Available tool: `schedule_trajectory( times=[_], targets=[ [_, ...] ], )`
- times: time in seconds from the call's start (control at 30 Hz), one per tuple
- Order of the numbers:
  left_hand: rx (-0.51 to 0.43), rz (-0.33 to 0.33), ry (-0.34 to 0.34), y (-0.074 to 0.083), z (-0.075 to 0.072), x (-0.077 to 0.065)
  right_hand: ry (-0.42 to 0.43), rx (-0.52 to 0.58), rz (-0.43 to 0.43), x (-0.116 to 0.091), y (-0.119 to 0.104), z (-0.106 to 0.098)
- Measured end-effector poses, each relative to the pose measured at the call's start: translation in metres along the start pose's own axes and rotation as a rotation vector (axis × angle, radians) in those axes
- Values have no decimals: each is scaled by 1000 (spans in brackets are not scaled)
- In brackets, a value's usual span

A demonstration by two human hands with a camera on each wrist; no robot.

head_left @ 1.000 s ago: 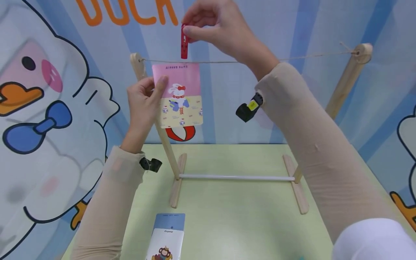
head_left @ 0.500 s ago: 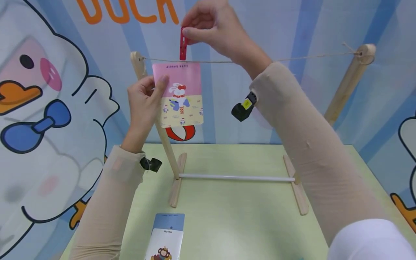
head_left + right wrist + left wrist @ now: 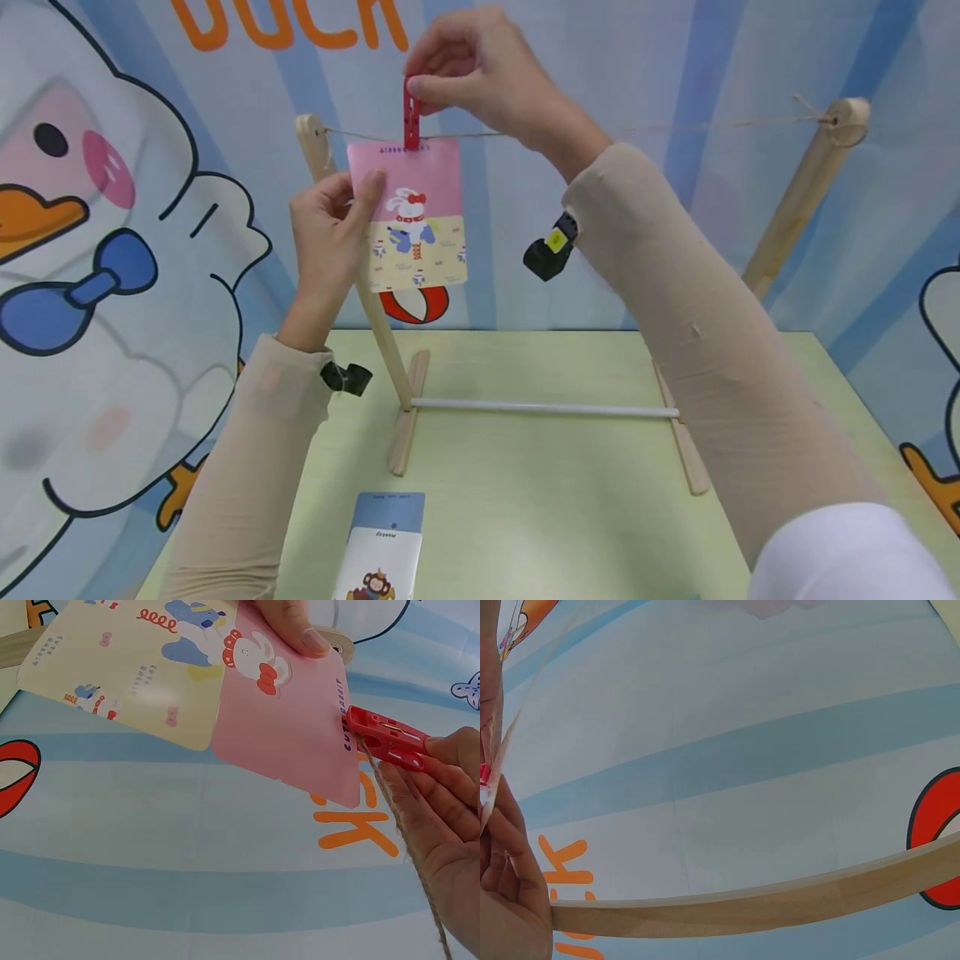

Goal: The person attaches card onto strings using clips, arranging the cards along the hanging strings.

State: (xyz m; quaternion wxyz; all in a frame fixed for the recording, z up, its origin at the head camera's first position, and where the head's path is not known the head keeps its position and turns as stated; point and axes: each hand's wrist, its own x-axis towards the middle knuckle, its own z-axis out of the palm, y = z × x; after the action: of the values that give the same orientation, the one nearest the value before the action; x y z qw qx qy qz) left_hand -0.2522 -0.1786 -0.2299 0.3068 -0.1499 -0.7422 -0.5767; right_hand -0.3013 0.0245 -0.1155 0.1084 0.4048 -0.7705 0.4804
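Against duck backdrop (image 3: pixel 112 250), upright peg (image 3: pixel 410 117).

The table (image 3: pixel 540 517) has a pale green top. A wooden stand (image 3: pixel 405 425) rests directly on it, by way of two flat wooden feet: the left foot (image 3: pixel 407 417) and the right foot (image 3: pixel 684 442). A white rod (image 3: pixel 543 408) runs between the two feet, just above the surface. A card (image 3: pixel 380 546) with a blue upper band and a monkey picture lies flat near the front edge, in front of the left foot and apart from it.
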Motion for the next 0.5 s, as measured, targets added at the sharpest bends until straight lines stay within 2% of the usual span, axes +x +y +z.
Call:
schedule_trajectory(
  times=[0.27, 0.5],
  targets=[
    [-25, -26, -5, 0, -1, 1, -19, 7, 5, 0, 1, 2],
    [-21, 4, -14, -2, 0, 0, -27, -17, 8, 2, 1, 4]
  ],
)
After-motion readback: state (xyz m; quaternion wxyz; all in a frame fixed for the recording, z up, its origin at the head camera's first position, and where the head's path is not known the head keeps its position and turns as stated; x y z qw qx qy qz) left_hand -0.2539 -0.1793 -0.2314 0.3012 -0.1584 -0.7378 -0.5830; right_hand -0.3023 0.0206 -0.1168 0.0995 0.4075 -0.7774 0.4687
